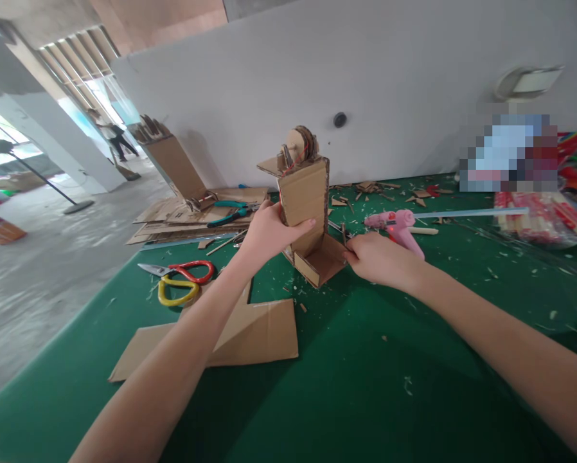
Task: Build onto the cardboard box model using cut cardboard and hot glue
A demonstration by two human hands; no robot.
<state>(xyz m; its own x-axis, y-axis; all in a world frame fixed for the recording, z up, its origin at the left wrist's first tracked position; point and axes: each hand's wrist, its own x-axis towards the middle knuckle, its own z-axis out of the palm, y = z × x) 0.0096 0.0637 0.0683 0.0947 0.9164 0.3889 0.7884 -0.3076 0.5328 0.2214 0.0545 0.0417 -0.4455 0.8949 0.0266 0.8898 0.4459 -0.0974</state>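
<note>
A cardboard model (310, 196) stands upright on the green table, with a round cardboard wheel (302, 143) and a thin red wire at its top. My left hand (275, 230) is closed around the model's tall column, its thumb across the front face. At the foot, a shallow cardboard tray (331, 259) juts out towards me. My right hand (372, 257) pinches the tray's right edge, its fingertips partly hidden. Just behind that hand lies a pink glue gun (404, 225) with a long glue stick in its back.
Red-and-yellow scissors (185, 276) and a cut cardboard piece (259, 334) lie at left. Pliers (230, 212) rest by stacked cardboard (173, 225), where a taller cardboard box (177, 164) stands. Scraps (370, 188) litter the back by the wall. A person (112, 135) stands far behind.
</note>
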